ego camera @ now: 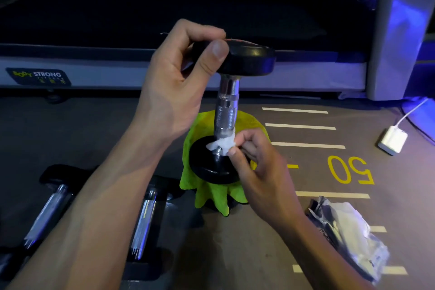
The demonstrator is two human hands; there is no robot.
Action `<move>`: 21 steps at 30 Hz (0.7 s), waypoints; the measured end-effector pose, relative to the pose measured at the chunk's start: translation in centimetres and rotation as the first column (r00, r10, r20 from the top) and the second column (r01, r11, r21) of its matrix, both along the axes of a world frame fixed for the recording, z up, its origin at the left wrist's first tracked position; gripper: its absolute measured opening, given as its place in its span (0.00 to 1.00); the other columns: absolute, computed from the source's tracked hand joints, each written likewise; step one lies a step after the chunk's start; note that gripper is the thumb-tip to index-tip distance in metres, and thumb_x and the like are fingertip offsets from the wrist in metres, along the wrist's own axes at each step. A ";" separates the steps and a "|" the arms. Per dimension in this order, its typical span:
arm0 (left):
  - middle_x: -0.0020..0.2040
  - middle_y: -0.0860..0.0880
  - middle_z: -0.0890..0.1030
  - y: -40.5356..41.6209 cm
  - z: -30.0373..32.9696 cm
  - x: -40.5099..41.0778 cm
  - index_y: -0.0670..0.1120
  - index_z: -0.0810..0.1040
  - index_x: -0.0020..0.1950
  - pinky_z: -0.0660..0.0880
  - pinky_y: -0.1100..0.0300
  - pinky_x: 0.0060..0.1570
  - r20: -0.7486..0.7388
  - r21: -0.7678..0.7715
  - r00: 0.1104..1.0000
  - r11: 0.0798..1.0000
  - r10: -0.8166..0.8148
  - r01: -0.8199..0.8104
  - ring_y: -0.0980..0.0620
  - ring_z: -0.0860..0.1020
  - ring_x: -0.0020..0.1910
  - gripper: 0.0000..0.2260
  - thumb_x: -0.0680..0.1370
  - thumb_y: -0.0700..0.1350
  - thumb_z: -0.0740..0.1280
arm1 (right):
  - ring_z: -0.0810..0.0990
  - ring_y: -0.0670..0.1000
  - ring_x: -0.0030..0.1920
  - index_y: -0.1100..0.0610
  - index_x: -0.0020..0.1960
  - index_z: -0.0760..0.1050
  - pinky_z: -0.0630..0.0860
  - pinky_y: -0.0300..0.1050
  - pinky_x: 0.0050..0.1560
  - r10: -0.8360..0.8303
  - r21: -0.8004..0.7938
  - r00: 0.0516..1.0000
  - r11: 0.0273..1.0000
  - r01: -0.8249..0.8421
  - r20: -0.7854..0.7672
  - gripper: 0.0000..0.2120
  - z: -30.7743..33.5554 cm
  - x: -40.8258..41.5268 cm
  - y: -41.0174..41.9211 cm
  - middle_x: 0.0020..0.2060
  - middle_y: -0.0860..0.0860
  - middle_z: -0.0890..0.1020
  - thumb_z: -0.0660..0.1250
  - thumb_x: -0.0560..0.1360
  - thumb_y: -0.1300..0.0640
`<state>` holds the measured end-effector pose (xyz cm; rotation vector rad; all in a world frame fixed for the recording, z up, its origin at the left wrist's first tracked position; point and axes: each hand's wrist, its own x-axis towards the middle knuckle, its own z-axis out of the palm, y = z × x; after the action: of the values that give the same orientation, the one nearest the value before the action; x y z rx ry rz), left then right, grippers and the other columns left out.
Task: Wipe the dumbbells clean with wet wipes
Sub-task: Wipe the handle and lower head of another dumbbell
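Left hand grips upright dumbbell – right hand pinches wet wipe; green cloth beneath.

Dim scene w/ blue-violet glow from right, glare on chrome, wide-angle bending at edges, soft focus.

One dumbbell stands upright on a cloth on the floor. Two dumbbells lie left of it, a wipes packet right, a treadmill behind.
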<state>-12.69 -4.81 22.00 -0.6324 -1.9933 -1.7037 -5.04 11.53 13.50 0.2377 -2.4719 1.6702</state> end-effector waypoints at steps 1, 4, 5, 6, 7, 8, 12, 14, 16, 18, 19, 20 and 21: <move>0.57 0.50 0.82 0.2 0.0 0.0 0.49 0.77 0.58 0.75 0.61 0.59 -0.005 0.000 1.000 1.000 -0.007 0.007 0.57 0.80 0.56 0.05 0.84 0.47 0.66 | 0.81 0.51 0.40 0.48 0.50 0.69 0.77 0.48 0.44 -0.019 0.076 0.999 0.997 0.021 -0.032 0.07 0.1 0.3 0.1 0.39 0.49 0.85 0.66 0.82 0.58; 0.56 0.50 0.81 0.4 -0.1 -0.2 0.49 0.77 0.58 0.74 0.62 0.59 -0.016 -0.002 1.000 1.000 -0.011 0.011 0.56 0.80 0.56 0.04 0.84 0.46 0.65 | 0.80 0.47 0.39 0.48 0.49 0.70 0.73 0.44 0.39 -0.090 0.222 0.992 0.969 0.108 -0.090 0.09 0.5 1.5 -0.5 0.40 0.47 0.85 0.67 0.81 0.59; 0.55 0.49 0.81 0.4 -0.2 -0.4 0.48 0.77 0.59 0.74 0.62 0.58 -0.017 0.001 1.000 1.000 -0.005 0.005 0.56 0.79 0.55 0.04 0.85 0.45 0.65 | 0.80 0.46 0.38 0.48 0.49 0.70 0.72 0.45 0.38 -0.116 0.231 0.988 0.963 0.137 -0.101 0.08 0.6 1.9 -0.9 0.39 0.46 0.85 0.68 0.81 0.59; 0.55 0.49 0.81 0.2 -0.2 -0.6 0.47 0.77 0.59 0.73 0.62 0.58 -0.015 0.004 1.000 1.000 0.000 0.000 0.57 0.79 0.54 0.05 0.85 0.45 0.65 | 0.80 0.45 0.37 0.48 0.49 0.71 0.73 0.46 0.38 -0.136 0.213 0.986 0.965 0.155 -0.101 0.08 0.7 2.0 -1.3 0.38 0.45 0.84 0.67 0.81 0.59; 0.54 0.48 0.81 0.1 -0.3 -0.7 0.45 0.77 0.59 0.73 0.63 0.56 -0.011 0.005 1.000 1.000 0.004 -0.004 0.58 0.79 0.53 0.06 0.85 0.45 0.64 | 0.82 0.45 0.38 0.49 0.49 0.71 0.76 0.48 0.40 -0.143 0.157 0.986 0.975 0.155 -0.088 0.07 0.9 1.7 -1.7 0.39 0.46 0.85 0.67 0.81 0.59; 0.54 0.49 0.80 0.0 -0.3 -0.8 0.44 0.77 0.60 0.72 0.63 0.55 -0.006 0.005 1.000 1.000 0.002 -0.002 0.60 0.78 0.52 0.06 0.85 0.45 0.64 | 0.83 0.46 0.39 0.50 0.50 0.71 0.78 0.52 0.42 -0.140 0.074 0.987 0.987 0.145 -0.075 0.06 1.3 1.1 -2.0 0.39 0.47 0.85 0.66 0.82 0.59; 0.51 0.50 0.79 -0.2 -0.6 -1.2 0.42 0.77 0.61 0.71 0.66 0.49 0.015 0.006 1.000 1.000 -0.012 0.012 0.63 0.75 0.45 0.09 0.86 0.45 0.63 | 0.82 0.55 0.39 0.56 0.52 0.71 0.78 0.63 0.42 -0.137 -0.205 0.985 0.972 0.114 -0.105 0.03 2.0 -1.7 -2.6 0.39 0.52 0.82 0.65 0.82 0.62; 0.52 0.48 0.79 -0.3 -0.6 -1.2 0.41 0.76 0.61 0.71 0.66 0.48 0.025 0.026 1.000 1.000 -0.012 0.012 0.62 0.75 0.45 0.10 0.86 0.46 0.63 | 0.83 0.54 0.40 0.57 0.52 0.71 0.78 0.65 0.43 -0.118 -0.235 0.988 0.968 0.093 -0.097 0.04 1.4 -1.4 -2.6 0.39 0.52 0.83 0.66 0.83 0.63; 0.52 0.49 0.80 -0.2 -0.6 -1.2 0.41 0.77 0.61 0.72 0.66 0.49 0.030 0.031 0.999 0.999 -0.015 0.014 0.63 0.76 0.46 0.10 0.86 0.45 0.63 | 0.86 0.50 0.44 0.58 0.51 0.72 0.81 0.62 0.47 -0.102 -0.191 0.993 0.978 0.089 -0.058 0.05 0.9 -0.7 -2.3 0.41 0.49 0.85 0.67 0.82 0.65; 0.52 0.51 0.80 0.2 -0.5 -1.1 0.41 0.77 0.61 0.71 0.67 0.50 0.030 0.025 0.999 1.000 -0.016 0.016 0.64 0.77 0.47 0.08 0.86 0.44 0.63 | 0.87 0.47 0.46 0.58 0.50 0.73 0.84 0.53 0.50 -0.103 -0.180 0.994 0.979 0.094 -0.041 0.07 1.2 -0.9 -1.7 0.42 0.48 0.87 0.69 0.80 0.67; 0.52 0.53 0.79 0.3 -0.5 -1.1 0.41 0.77 0.61 0.71 0.67 0.50 0.030 0.025 0.999 1.000 -0.016 0.015 0.64 0.77 0.47 0.08 0.86 0.44 0.63 | 0.87 0.47 0.44 0.56 0.48 0.73 0.84 0.49 0.49 -0.123 -0.204 0.991 0.973 0.111 -0.047 0.08 1.8 -1.3 -1.5 0.41 0.48 0.87 0.69 0.79 0.67; 0.51 0.53 0.79 0.4 -0.5 -1.1 0.42 0.77 0.61 0.71 0.67 0.50 0.031 0.026 0.999 1.000 -0.014 0.013 0.65 0.76 0.46 0.08 0.86 0.44 0.63 | 0.87 0.48 0.43 0.55 0.47 0.73 0.84 0.46 0.48 -0.163 -0.237 0.984 0.961 0.143 -0.068 0.10 2.7 -1.9 -1.3 0.41 0.48 0.87 0.70 0.79 0.67; 0.50 0.54 0.79 0.4 -0.5 -1.1 0.42 0.77 0.61 0.71 0.67 0.50 0.030 0.024 0.999 1.000 -0.011 0.010 0.65 0.76 0.46 0.08 0.86 0.44 0.63 | 0.87 0.49 0.43 0.53 0.46 0.73 0.84 0.46 0.48 -0.204 -0.275 0.974 0.946 0.169 -0.103 0.11 3.6 -2.7 -1.3 0.40 0.50 0.87 0.71 0.79 0.67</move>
<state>-13.75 -4.40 21.53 -0.6133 -1.9908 -1.7508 -7.78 10.28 17.13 0.0741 -2.0771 1.8147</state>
